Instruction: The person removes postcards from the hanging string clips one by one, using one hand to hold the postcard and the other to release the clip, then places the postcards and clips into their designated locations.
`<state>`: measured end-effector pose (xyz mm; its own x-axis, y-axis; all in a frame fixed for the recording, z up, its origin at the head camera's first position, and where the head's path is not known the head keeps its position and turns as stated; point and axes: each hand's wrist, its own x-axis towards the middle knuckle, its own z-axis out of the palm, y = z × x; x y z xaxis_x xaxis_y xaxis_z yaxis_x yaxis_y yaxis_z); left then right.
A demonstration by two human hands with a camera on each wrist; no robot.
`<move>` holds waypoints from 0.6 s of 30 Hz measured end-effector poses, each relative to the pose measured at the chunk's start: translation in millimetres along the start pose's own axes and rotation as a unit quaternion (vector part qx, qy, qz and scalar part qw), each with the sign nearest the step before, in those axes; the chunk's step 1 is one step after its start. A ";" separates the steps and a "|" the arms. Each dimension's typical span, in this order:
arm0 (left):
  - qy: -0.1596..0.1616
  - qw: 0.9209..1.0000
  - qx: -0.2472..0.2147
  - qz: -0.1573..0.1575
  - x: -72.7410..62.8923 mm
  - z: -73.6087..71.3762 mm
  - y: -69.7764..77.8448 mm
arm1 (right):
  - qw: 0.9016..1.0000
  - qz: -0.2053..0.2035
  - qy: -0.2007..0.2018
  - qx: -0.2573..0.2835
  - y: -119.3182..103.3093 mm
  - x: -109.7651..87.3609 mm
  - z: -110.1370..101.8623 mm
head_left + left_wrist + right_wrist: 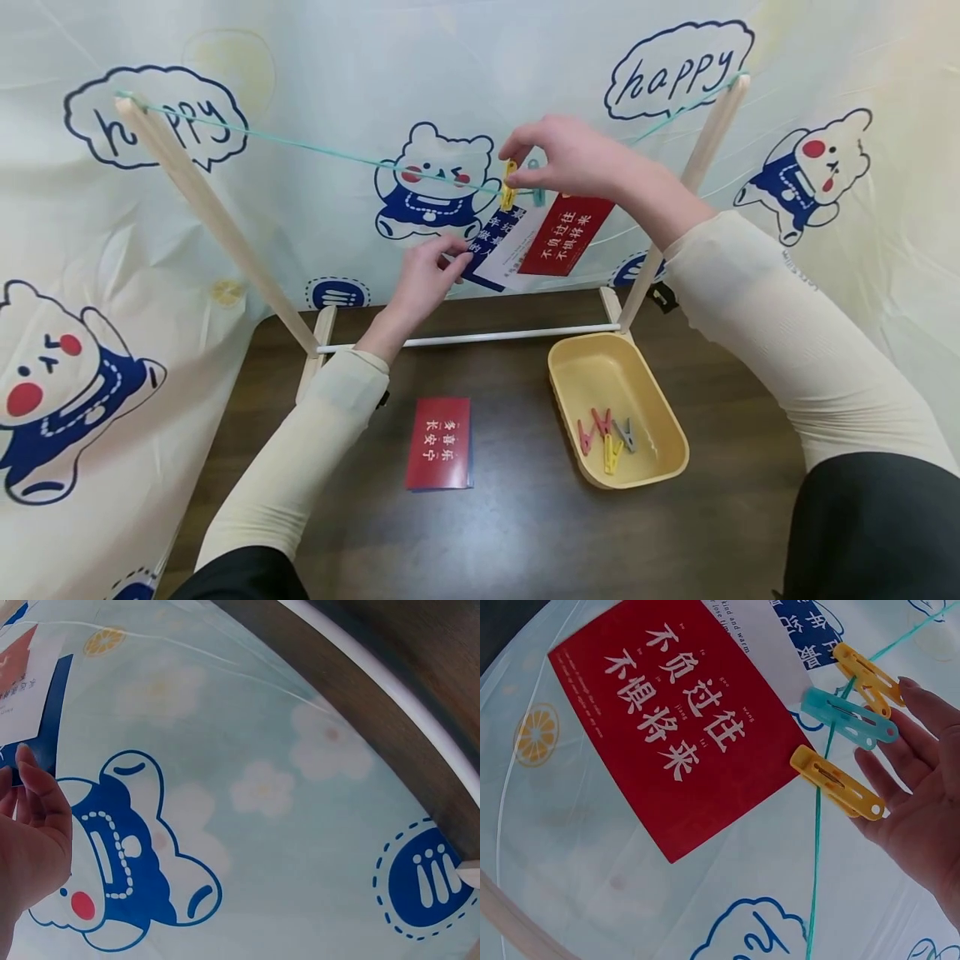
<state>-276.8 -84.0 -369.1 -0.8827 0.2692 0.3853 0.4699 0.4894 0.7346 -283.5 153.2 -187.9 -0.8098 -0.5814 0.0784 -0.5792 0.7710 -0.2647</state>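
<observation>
Right hand (570, 158) pinches yellow clip (508, 197); your left hand (426, 271) pinches lower corner of blue card (491, 240), hanging at green line (322, 152) behind white card (513, 250). Clip set askew could miss card edge; early left release then drops it. Bumping teal clip (847, 718) could loosen white card.

Count: three hanging cards, including red (562, 237); three line clips, two yellow, one teal; seemingly five loose clips (608, 454) in basin (600, 367); card stack (438, 446) uncountable.

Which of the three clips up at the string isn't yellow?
The turquoise clip, the middle one. The other two are yellow: one yellow clip by the red card, another by the blue card.
</observation>
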 end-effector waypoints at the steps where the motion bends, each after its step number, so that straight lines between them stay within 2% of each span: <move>1: 0.002 1.000 0.000 0.001 -0.6 0.0 0.7 | 1.000 0.000 0.000 0.005 0.3 0.0 -0.1; 11: 0.005 1.000 0.002 0.008 -4.7 -2.7 6.3 | 0.999 -0.007 -0.006 0.042 5.3 -2.2 -3.1; 18: 0.003 1.000 0.003 0.006 -8.4 -3.2 4.8 | 0.998 -0.034 0.032 0.035 5.7 -4.0 2.4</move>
<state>-267.2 -86.6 -366.9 -0.8766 0.2701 0.3983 0.4812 0.4906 0.7265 -283.3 159.4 -192.0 -0.7750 -0.6116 0.1591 -0.6263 0.7096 -0.3228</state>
